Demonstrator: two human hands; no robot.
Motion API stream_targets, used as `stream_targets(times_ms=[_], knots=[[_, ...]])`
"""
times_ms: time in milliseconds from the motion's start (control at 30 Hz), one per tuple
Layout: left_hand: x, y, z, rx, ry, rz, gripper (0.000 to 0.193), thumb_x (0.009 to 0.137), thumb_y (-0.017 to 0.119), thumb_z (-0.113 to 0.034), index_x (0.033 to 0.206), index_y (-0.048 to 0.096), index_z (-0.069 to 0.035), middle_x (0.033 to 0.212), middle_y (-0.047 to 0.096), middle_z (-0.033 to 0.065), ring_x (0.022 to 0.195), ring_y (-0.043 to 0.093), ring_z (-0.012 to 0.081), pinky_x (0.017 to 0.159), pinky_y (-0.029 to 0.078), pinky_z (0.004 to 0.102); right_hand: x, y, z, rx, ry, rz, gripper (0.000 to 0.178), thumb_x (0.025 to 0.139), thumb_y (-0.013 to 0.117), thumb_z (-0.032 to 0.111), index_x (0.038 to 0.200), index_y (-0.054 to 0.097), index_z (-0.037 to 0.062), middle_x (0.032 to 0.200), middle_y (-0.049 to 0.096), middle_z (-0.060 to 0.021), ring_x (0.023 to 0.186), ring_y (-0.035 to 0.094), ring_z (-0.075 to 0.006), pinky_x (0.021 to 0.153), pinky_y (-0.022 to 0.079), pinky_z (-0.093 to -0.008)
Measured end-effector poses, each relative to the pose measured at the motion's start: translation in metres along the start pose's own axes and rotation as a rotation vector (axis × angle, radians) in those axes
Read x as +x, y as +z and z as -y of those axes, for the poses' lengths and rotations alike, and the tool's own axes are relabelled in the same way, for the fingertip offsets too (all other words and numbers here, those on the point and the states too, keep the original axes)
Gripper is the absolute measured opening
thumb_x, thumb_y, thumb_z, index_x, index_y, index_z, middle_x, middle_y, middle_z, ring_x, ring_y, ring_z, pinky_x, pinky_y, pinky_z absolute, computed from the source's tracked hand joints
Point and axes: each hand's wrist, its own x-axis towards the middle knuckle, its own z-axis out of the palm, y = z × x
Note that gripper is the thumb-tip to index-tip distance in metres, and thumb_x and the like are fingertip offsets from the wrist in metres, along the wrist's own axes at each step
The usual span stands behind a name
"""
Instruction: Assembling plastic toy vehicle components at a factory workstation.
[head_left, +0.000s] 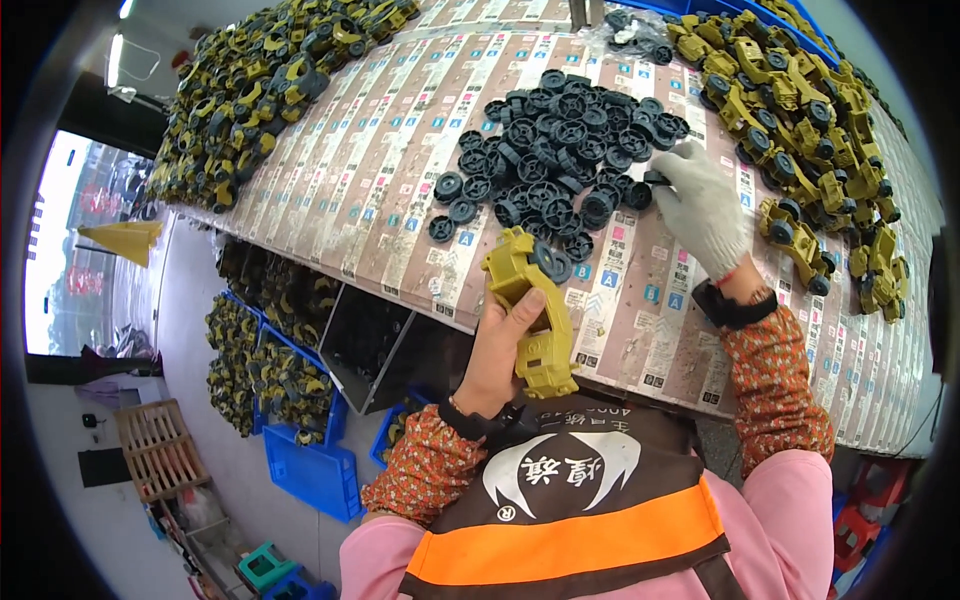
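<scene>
My bare left hand [502, 345] grips a yellow plastic toy vehicle body [548, 368] near the table's front edge. One black wheel [550, 262] sits at the body's far end. My right hand [704, 205], in a white knit glove, is at the right side of a heap of loose black wheels [560, 140]. Its thumb and fingers pinch a single black toy wheel [656, 178] at the heap's edge. A few wheels lie apart at the heap's near left, beyond my left hand.
Yellow toy vehicles with wheels pile up at the table's [400, 110] far left [270, 90] and right [800, 130]. A clear plastic bag [630, 38] with dark parts lies at the back. Below left stand blue crates [312, 475], several holding yellow parts, and a wooden pallet [160, 450].
</scene>
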Motion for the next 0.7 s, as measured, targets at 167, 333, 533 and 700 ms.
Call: stream_targets(times_ms=[167,333,533,700], knots=[[0.002,0.003,-0.009,-0.102,0.11,0.029,0.032,0.107,0.067,-0.03,0.13,0.055,-0.011,0.107,0.067,0.0013,0.091,0.07,0.0125,0.076,0.06,0.0301,-0.043,-0.027,0.05,0.678,0.253,0.211,0.019,0.092,0.066,0.006,0.11,0.072,0.0054,0.098,0.073,-0.0171,0.09,0.073,-0.0305,0.078,0.058,-0.0377],[0.009,0.005,-0.001,-0.129,0.145,0.019,0.035,0.105,0.07,-0.026,0.132,0.051,-0.012,0.111,0.065,0.0021,0.093,0.07,0.013,0.076,0.063,0.0313,-0.084,-0.033,0.103,0.741,0.138,0.231,0.028,0.089,0.07,0.004,0.117,0.07,0.0033,0.096,0.073,-0.0181,0.088,0.074,-0.0356,0.079,0.058,-0.0408],[0.009,0.015,0.004,-0.112,0.265,-0.071,0.042,0.104,0.07,-0.016,0.138,0.046,-0.013,0.115,0.063,0.0027,0.094,0.069,0.0137,0.079,0.063,0.0328,-0.106,-0.039,0.122,0.664,0.059,0.219,0.033,0.088,0.076,0.008,0.12,0.068,0.0041,0.096,0.073,-0.0192,0.088,0.072,-0.0408,0.075,0.056,-0.0458],[0.009,0.015,0.008,-0.025,0.4,-0.157,0.036,0.104,0.071,-0.02,0.133,0.052,-0.01,0.111,0.066,0.0018,0.092,0.069,0.0123,0.079,0.061,0.0305,-0.114,-0.037,0.125,0.62,0.005,0.202,0.034,0.09,0.075,0.007,0.123,0.067,0.0042,0.093,0.073,-0.02,0.082,0.072,-0.0413,0.068,0.054,-0.0481]])
